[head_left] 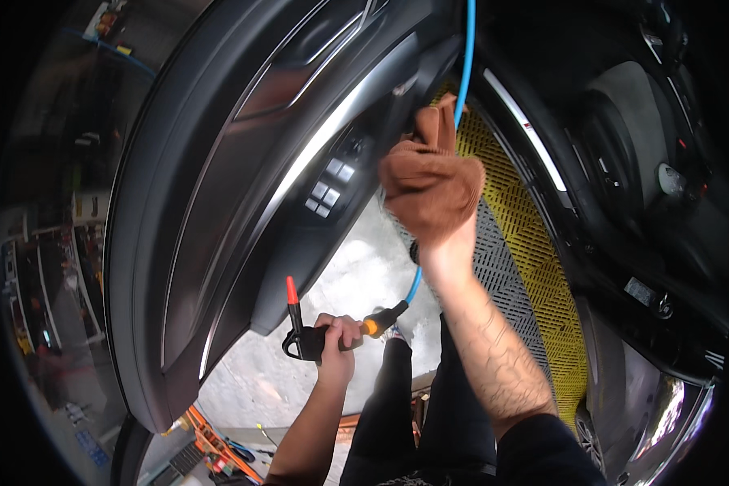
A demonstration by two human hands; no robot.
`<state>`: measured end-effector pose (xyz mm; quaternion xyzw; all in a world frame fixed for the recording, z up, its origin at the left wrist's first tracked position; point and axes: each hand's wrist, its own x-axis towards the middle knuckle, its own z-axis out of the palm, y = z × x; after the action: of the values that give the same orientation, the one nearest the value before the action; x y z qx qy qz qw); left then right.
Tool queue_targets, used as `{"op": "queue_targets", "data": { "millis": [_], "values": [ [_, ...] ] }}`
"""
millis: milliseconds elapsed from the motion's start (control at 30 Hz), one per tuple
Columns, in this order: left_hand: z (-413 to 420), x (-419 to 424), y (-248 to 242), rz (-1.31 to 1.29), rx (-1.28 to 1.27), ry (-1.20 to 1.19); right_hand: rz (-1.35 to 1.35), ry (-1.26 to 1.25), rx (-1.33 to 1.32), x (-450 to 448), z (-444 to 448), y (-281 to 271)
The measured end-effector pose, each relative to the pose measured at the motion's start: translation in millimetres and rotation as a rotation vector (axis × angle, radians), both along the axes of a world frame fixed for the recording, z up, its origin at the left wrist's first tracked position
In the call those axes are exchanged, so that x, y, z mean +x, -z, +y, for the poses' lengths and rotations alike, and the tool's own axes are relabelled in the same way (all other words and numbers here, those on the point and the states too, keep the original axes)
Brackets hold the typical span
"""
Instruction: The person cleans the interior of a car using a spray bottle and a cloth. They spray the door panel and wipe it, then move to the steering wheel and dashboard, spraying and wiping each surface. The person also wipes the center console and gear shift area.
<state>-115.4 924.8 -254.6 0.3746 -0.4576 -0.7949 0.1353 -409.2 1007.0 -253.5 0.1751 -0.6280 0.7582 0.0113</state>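
Note:
My left hand [339,337] grips a black air blow gun [313,343] with a slim nozzle tipped in red, pointing up beside the lower edge of an open car door [219,182]. A blue air hose [468,54] joins the gun through a black and orange connector [379,322], passes behind my right forearm and runs up past the cloth. A brown cloth [431,188] covers my right hand [443,219], which holds it near the door's inner side; the fingers are hidden and the cloth is blurred.
The car's door sill [522,127] and dark interior lie at the right. Yellow and grey slotted floor matting [522,243] runs along the car, beside pale concrete floor [364,261]. An orange frame [215,440] stands at the lower left; shelving [54,285] shows beyond the door.

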Motion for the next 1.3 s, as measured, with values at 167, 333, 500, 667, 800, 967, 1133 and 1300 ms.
{"op": "queue_targets", "data": {
  "millis": [167, 333, 500, 667, 800, 967, 1133, 1300],
  "values": [
    [-3, 55, -12, 0.121, 0.12, -0.03, -0.422, -0.846, -1.341, -20, -120, 115],
    [13, 129, -46, 0.159, 0.023, -0.082, -0.635, 0.032, -0.963, 85, -219, 102],
    [43, 212, -78, 0.156, -0.352, -0.166, -0.813, 0.0, -1.14, 302, -271, -5],
    [48, 235, -91, 0.079, -0.152, -0.192, -0.577, -0.055, -0.721, 378, -248, -23],
    [32, 197, -78, 0.15, 0.012, -0.15, -0.357, -0.112, 0.197, 280, -204, -22],
    [-17, 145, -23, 0.091, 0.439, -0.37, -0.025, -0.156, 0.407, 206, -165, 23],
    [10, 168, -15, -0.106, 0.644, -0.67, 0.63, -0.461, 0.886, 296, -146, 62],
    [40, 184, -18, -0.019, 0.719, -0.492, 0.22, -0.741, 0.831, 179, -101, 63]
  ]
}}
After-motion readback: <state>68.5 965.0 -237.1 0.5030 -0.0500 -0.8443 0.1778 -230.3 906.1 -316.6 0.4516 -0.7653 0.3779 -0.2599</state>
